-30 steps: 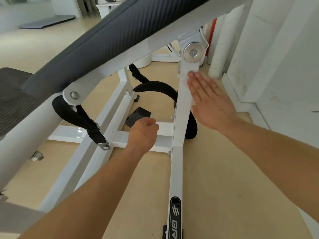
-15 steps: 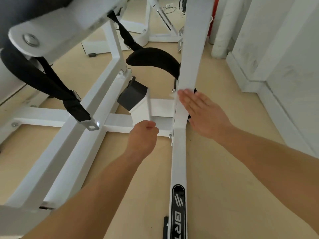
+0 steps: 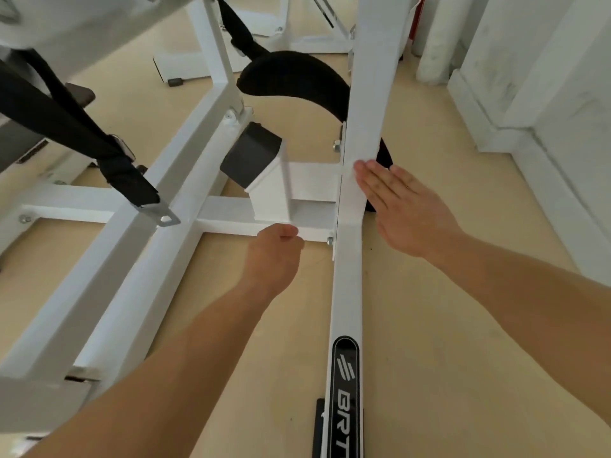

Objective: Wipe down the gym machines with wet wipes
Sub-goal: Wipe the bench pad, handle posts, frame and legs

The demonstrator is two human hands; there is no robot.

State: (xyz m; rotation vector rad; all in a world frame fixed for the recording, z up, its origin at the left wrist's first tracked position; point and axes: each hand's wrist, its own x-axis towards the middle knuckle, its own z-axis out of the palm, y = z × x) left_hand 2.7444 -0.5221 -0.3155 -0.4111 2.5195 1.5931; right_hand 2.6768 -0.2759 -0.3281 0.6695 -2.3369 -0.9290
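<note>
A white gym machine frame fills the head view. Its upright post (image 3: 370,94) rises from a floor rail bearing a black logo plate (image 3: 344,388). My right hand (image 3: 410,209) lies flat with straight fingers against the post's right face, just above the joint with the cross bar (image 3: 228,221). It presses a white wet wipe (image 3: 349,173) there, of which only an edge shows beside the fingertips. My left hand (image 3: 274,256) hovers in a loose fist in front of the cross bar, with nothing visible in it.
A curved black pad (image 3: 294,77) sits behind the post. Nearby are a black rubber stop (image 3: 251,153) and a black strap with a metal buckle (image 3: 129,176) hanging at the left. A white wall and skirting (image 3: 545,133) run close on the right, above beige floor (image 3: 446,342).
My right hand has slid the wipe down the post, from just below the pivot bolt to near the cross-bar joint. My view dropped lower. The left fist stayed by the cross bar.
</note>
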